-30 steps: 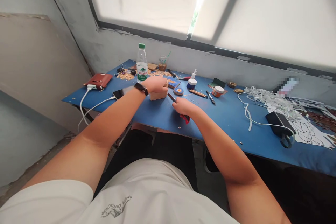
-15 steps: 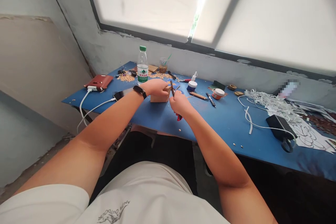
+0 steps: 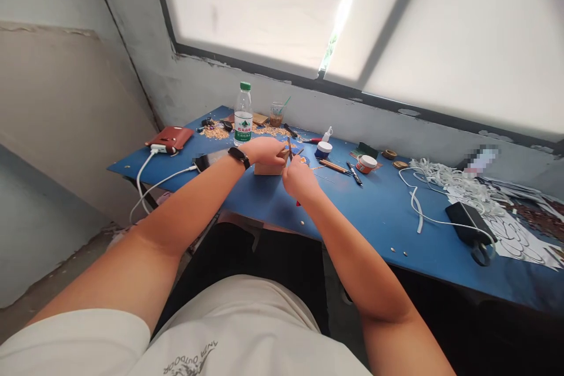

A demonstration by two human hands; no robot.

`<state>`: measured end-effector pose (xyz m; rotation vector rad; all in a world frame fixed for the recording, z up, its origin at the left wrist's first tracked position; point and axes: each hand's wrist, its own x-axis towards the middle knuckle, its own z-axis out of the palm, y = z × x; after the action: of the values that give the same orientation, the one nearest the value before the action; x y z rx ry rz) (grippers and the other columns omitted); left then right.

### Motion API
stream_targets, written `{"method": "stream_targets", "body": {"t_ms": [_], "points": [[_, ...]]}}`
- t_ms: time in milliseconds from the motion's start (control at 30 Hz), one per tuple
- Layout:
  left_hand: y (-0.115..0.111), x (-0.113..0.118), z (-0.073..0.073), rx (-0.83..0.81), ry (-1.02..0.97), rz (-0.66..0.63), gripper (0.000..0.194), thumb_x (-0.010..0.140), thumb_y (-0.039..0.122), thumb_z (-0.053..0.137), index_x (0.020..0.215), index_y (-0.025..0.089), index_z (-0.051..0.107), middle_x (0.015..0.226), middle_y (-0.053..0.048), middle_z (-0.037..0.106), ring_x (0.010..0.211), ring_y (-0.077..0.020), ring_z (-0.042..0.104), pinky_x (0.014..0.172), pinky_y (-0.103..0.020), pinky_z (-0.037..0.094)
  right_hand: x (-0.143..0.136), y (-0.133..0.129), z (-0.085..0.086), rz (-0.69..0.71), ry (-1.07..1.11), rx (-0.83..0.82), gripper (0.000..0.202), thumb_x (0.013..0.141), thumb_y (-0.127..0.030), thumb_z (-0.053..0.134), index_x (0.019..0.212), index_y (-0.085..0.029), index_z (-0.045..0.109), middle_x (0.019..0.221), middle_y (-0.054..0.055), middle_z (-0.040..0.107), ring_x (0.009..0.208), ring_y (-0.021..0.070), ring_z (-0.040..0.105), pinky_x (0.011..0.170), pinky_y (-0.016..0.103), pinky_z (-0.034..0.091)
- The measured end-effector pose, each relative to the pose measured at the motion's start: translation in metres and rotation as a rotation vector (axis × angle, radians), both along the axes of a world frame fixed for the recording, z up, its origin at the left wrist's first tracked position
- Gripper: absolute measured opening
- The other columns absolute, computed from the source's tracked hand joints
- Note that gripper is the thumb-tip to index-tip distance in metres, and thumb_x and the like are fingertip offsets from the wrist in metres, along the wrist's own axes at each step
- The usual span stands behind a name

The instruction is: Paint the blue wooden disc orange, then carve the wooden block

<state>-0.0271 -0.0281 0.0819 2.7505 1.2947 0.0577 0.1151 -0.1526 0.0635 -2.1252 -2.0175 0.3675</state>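
My left hand, with a black watch on its wrist, rests on top of a small wooden block and holds it down on the blue table. My right hand is closed around a red-handled tool whose dark blade points up beside the block's right edge. The two hands are almost touching.
A water bottle and wood shavings lie behind the block. To the right are small jars, pens, white cable, a black charger and paper strips. A phone on a red wallet sits at the left.
My right hand lifted the tool off the table, moved left and brought its blade up against the block. The left hand stayed on the block.
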Motion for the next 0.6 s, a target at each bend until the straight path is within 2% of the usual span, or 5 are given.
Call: {"method": "stream_targets", "body": {"t_ms": [133, 267, 433, 600], "points": [[-0.005, 0.001, 0.002, 0.029, 0.025, -0.001, 0.036, 0.119, 0.041, 0.076, 0.133, 0.013, 0.092, 0.121, -0.022, 0.093, 0.098, -0.0335, 0.077, 0.089, -0.04, 0.051, -0.01, -0.003, 0.004, -0.064, 0.041, -0.065, 0.048, 0.127, -0.013, 0.051, 0.174, -0.003, 0.051, 0.164, 0.038, 0.08, 0.15, 0.0386, 0.086, 0.11, 0.041, 0.064], [-0.009, 0.003, 0.004, 0.033, 0.062, 0.036, 0.042, 0.122, 0.047, 0.073, 0.134, 0.011, 0.092, 0.122, -0.024, 0.093, 0.101, -0.0339, 0.078, 0.089, -0.04, 0.053, -0.011, -0.003, 0.005, -0.085, 0.054, -0.09, 0.048, 0.127, -0.013, 0.048, 0.174, -0.005, 0.05, 0.166, 0.037, 0.08, 0.153, 0.0385, 0.086, 0.108, 0.04, 0.064], [-0.011, 0.005, 0.008, 0.028, 0.077, 0.029, 0.047, 0.122, 0.043, 0.072, 0.149, 0.008, 0.088, 0.128, -0.026, 0.094, 0.106, -0.0348, 0.08, 0.093, -0.04, 0.056, -0.007, -0.006, 0.006, -0.059, 0.038, -0.073, 0.047, 0.129, -0.019, 0.05, 0.173, -0.004, 0.053, 0.169, 0.038, 0.078, 0.152, 0.0378, 0.085, 0.108, 0.04, 0.064], [-0.01, 0.007, 0.011, 0.014, 0.096, 0.031, 0.04, 0.121, 0.04, 0.073, 0.136, 0.009, 0.092, 0.124, -0.025, 0.094, 0.104, -0.0338, 0.081, 0.097, -0.041, 0.057, -0.007, -0.008, 0.004, -0.081, 0.057, -0.097, 0.048, 0.13, -0.021, 0.046, 0.174, -0.005, 0.054, 0.172, 0.039, 0.076, 0.152, 0.0386, 0.085, 0.109, 0.041, 0.064]]}}
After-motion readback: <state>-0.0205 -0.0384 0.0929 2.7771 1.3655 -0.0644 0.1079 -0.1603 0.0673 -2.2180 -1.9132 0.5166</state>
